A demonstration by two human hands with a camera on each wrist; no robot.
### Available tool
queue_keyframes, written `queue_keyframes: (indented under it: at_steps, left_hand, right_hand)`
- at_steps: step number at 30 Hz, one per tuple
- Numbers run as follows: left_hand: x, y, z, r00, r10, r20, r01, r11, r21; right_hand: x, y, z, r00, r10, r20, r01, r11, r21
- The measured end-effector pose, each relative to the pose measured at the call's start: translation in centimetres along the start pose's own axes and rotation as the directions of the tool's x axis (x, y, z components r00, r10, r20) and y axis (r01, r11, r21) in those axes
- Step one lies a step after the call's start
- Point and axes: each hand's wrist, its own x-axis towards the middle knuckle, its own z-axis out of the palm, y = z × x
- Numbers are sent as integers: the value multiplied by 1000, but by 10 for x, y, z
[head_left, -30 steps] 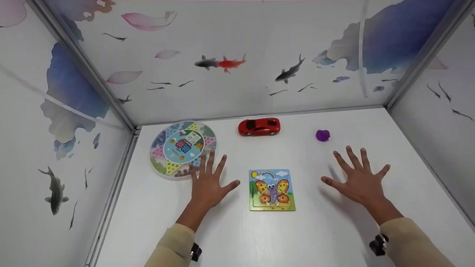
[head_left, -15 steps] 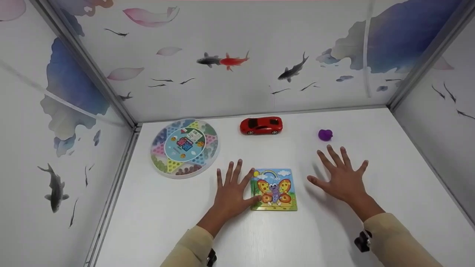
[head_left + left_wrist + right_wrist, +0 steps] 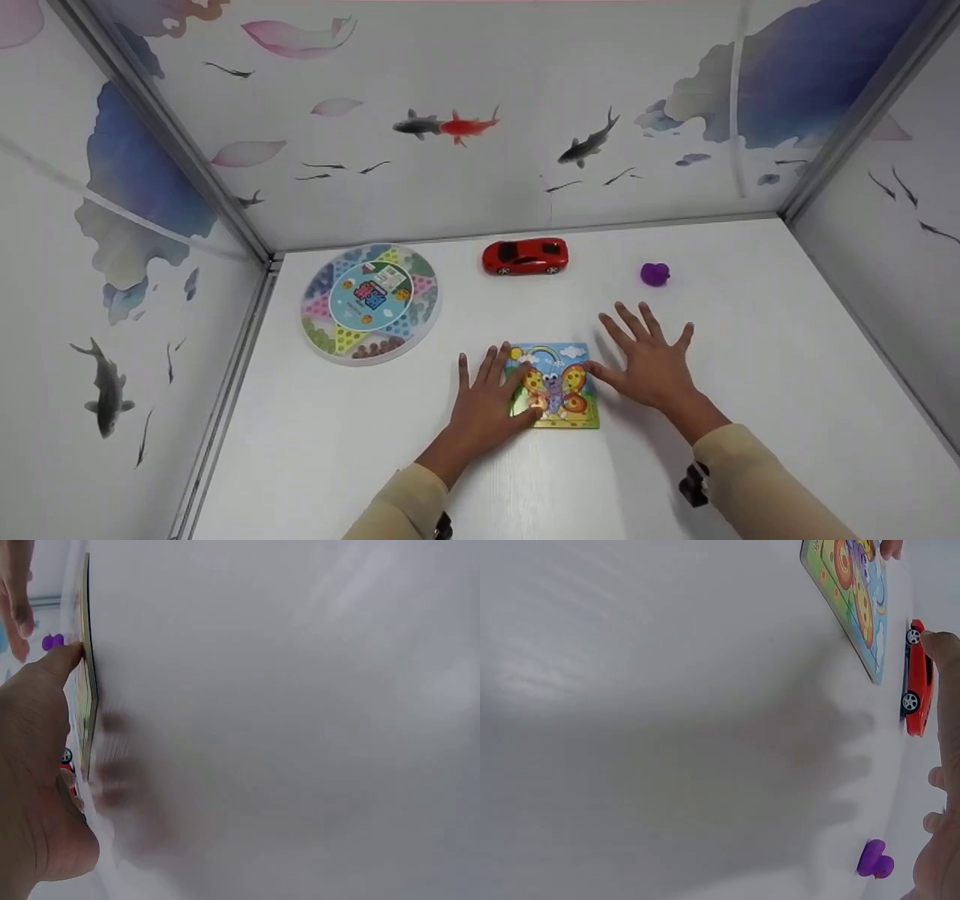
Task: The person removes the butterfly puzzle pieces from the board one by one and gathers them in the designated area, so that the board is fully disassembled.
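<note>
The white worktop (image 3: 750, 360), walled in by panels printed with fish and petals, carries four things, and the work sits near its front middle. Largest of them is the round game board (image 3: 370, 302) at the back left, well apart from both hands. Next in size is the square butterfly puzzle (image 3: 559, 384), lying flat and nearer the person than everything else, between the two hands. The left hand (image 3: 486, 401) lies spread with straight fingers, and its fingertips and thumb rest on the puzzle's left edge; the left wrist view shows the thumb against the thin rim of the board. The right hand (image 3: 651, 360) is likewise spread and flat, gripping nothing, with its thumb at or just beside the puzzle's upper right edge; whether it truly touches cannot be told. Behind the puzzle the red toy car (image 3: 525, 256) stands near the back wall, side-on, and to its right sits the small purple piece (image 3: 655, 274), just beyond the right hand's fingertips. To my judgement the step in hand is taking hold of the puzzle from both sides. It is thin and lies flush, so it would go best to press lightly on one edge and slide a thumb under the opposite rim, keeping the board level so that loose pieces do not tip out. The right hand should approach low and short, so as not to knock the purple piece.
</note>
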Motion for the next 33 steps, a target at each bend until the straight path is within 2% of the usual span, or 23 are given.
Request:
queue_keyframes:
  at_steps: [8, 16, 26, 33]
  left_hand:
    - [5, 2, 1, 1000, -13, 0, 13, 1000, 4]
    - [9, 5, 2, 1000, -16, 13, 17, 999, -48]
    - [9, 3, 3, 1000, -14, 22, 16, 996, -86]
    - [9, -1, 2, 1000, -10, 21, 13, 993, -119]
  right_hand:
    - [5, -22, 10, 999, -46, 25, 46, 999, 4]
    - [9, -39, 19, 993, -97, 64, 98, 995, -16]
    - [12, -62, 28, 979, -154, 136, 148, 987, 54]
    - [18, -83, 34, 966, -232, 116, 223, 971, 90]
